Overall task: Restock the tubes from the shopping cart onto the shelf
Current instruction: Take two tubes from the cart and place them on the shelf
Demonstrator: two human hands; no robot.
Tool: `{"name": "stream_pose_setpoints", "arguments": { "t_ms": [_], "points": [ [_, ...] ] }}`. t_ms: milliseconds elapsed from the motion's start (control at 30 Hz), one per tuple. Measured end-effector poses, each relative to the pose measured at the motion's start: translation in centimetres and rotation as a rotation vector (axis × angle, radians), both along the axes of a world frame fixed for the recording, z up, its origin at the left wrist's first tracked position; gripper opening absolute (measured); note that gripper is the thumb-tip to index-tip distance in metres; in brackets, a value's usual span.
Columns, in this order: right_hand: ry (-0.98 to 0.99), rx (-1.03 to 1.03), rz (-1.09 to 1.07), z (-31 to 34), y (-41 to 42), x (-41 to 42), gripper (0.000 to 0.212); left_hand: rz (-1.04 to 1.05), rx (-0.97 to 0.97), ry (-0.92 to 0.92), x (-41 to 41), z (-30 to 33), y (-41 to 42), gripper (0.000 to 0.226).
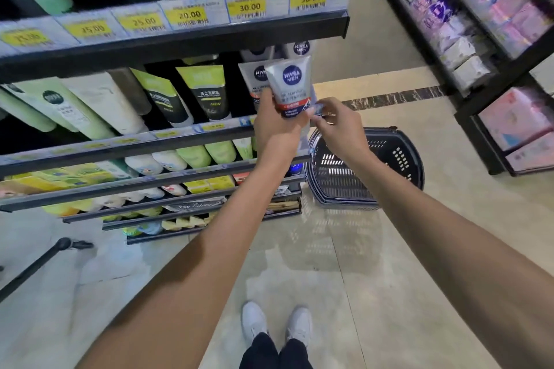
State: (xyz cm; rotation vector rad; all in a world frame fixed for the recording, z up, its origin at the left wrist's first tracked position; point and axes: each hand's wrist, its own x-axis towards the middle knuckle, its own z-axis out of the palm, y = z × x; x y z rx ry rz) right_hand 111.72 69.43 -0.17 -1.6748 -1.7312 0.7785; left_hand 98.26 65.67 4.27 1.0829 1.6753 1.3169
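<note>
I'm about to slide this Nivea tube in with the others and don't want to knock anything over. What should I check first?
1. Left hand grips the silver tube: ok.
2. Tube upright, label facing out: ok.
3. Matching Nivea tubes directly behind it: ok.
4. Free slot in that row: cannot tell, tube hides it.
5. Right hand clear of the path: not ok, fingers touch the tube's base.
6. Basket emptied: cannot tell.

"NIVEA MEN" on the held tube (290, 85) — shelf price tags (248, 7) read 20.00, 30.00, 30.00.
</note>
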Motion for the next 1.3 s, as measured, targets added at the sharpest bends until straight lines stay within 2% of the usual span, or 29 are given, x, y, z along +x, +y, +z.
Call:
{"name": "stream_pose_setpoints", "arguments": {
  "t_ms": [200,600,933,1300],
  "points": [
    [0.113,-0.014,-0.021,-0.9,-0.1,0.4,0.037,0.043,0.114,0.114,1.8,1.1,2.8,0.049],
    [0.216,-0.052,-0.032,-1.9,-0.2,0.6,0.043,0.158,0.098,0.335,4.1,0.5,4.5,0.053],
    [0.214,-0.032,-0.024,-2.2,-0.2,0.7,0.045,0.154,-0.067,0.474,4.4,-0.8,4.6,0.053],
    [0.220,-0.053,-0.035,-2.3,-0.3,0.7,0.049,0.138,-0.175,0.522,4.4,-0.6,4.7,0.051]
  ]
}}
